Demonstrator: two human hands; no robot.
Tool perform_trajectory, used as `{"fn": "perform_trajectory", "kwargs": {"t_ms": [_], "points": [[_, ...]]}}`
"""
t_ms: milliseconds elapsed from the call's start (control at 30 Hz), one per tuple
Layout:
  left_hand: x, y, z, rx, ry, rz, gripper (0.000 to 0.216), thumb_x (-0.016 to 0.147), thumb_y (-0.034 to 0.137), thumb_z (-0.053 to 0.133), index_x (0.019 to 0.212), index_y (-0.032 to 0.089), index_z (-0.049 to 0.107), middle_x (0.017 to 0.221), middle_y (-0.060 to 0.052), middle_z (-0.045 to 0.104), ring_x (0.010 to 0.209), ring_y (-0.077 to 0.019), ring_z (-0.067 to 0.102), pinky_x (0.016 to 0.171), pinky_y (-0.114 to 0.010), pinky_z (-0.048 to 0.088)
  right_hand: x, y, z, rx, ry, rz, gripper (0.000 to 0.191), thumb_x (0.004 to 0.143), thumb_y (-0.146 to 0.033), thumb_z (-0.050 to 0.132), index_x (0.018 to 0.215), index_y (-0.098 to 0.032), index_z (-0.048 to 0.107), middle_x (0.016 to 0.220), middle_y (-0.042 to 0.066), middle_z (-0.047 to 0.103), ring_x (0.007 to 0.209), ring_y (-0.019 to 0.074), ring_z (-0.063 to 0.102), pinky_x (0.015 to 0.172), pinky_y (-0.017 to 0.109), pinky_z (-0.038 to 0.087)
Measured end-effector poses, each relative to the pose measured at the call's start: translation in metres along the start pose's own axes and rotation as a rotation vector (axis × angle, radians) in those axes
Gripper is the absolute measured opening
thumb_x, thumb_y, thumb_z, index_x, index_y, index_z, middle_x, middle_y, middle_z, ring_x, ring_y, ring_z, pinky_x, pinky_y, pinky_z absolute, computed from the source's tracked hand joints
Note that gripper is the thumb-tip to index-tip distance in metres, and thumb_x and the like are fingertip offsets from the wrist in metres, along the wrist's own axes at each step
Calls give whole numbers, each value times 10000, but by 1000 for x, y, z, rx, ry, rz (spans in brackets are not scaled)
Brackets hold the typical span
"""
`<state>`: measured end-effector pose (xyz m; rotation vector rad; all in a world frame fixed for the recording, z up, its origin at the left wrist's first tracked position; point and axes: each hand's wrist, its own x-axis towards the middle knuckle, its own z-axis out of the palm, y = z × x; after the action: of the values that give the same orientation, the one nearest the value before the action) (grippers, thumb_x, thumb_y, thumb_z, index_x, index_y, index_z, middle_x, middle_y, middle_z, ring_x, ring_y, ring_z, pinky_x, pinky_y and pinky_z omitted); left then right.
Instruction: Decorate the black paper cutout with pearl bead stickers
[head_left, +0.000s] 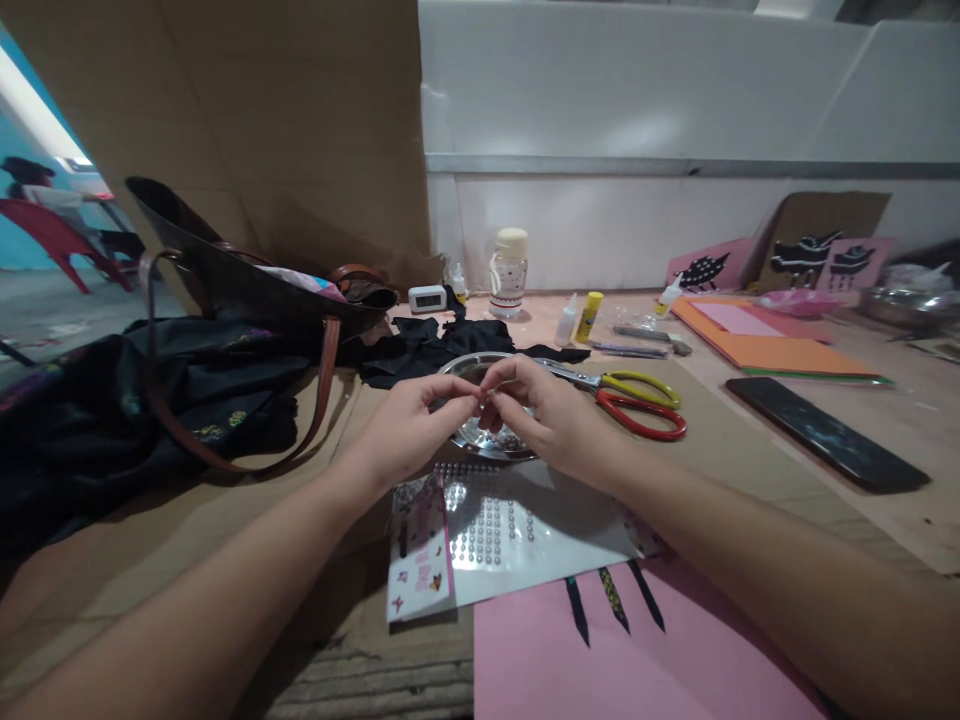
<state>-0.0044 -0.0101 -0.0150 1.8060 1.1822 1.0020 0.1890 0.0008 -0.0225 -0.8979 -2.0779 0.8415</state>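
Over a round metal dish (472, 450) my two hands meet at the fingertips. My left hand (412, 420) is closed in a pinch, thumb against forefinger. Facing it, my right hand (551, 412) pinches too. Whatever lies between the fingertips is too small to make out. Small shiny bits lie in the dish, partly hidden by my hands. Below is a sheet of stick-on pearls (480, 525) with a printed card end, several of its spots bare. It overlaps a pink sheet (570, 670) bearing three dark pointed strips (613, 600). Scissors (641, 405) with yellow and red handles rest against the dish.
A brown-handled bag (247, 310) and dark cloth (67, 430) fill the left. Black scraps (450, 345), a small clock (427, 299), a bottle (509, 270) and a glue stick (589, 316) stand behind. Rightward lie a phone (825, 432) and coloured papers (780, 345).
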Motion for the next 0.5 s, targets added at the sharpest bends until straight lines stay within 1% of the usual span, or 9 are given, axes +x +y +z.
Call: {"fn": "perform_trajectory", "kwargs": {"t_ms": [100,267,367,500], "points": [[0,0,-1,-4,-7,19,237,874,399,649,873,195,769,851,-17,766,817,-182,674,769,-273,488,1,0,0,11,11,-9,78,962,-213,474,1037,-232,489,826,-1,665,764,154,654,671,307,485],[0,0,-2,44,-10,21,213,881,375,653,862,193,762,820,-13,760,820,-185,678,786,-278,495,0,-3,0,32,7,-17,56,965,-247,488,1017,-227,487,812,6,660,764,159,655,680,317,493],[1,-4,-2,-18,-3,17,236,874,405,668,896,187,755,856,-23,761,822,-183,673,775,-280,495,-1,-6,0,57,0,-33,59,959,-233,491,1017,-225,485,831,13,662,782,158,654,717,327,507],[2,-7,-3,-92,15,-27,252,844,424,710,904,183,753,886,-27,757,798,-166,657,762,-273,479,-2,-9,1,69,-6,-33,81,946,-203,500,1021,-225,476,829,11,675,778,152,655,729,325,512]]}}
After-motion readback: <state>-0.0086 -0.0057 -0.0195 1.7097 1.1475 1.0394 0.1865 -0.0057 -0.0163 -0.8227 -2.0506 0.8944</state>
